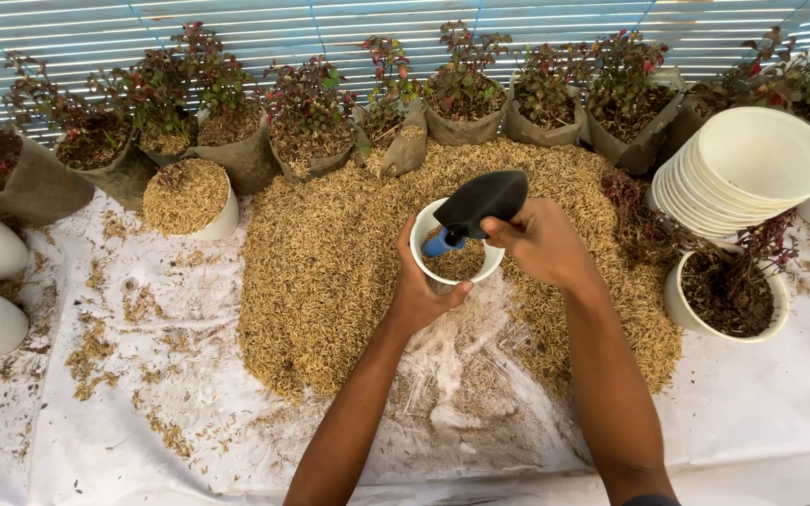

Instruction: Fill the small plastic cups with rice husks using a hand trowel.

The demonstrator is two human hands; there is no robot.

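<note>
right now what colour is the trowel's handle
Blue, under a black blade; the trowel sits in the right hand over the white pot. Head view shows it best.

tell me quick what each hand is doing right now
Left hand: closed around the white pot, which is partly filled with husks.
Right hand: closed on the black trowel, its blade over the pot.

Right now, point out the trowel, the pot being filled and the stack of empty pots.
trowel (485, 200), head view, on the black blade.
pot being filled (421, 236), head view, on the white rim, left side.
stack of empty pots (763, 155), head view, on the inner wall of the top pot.
</note>
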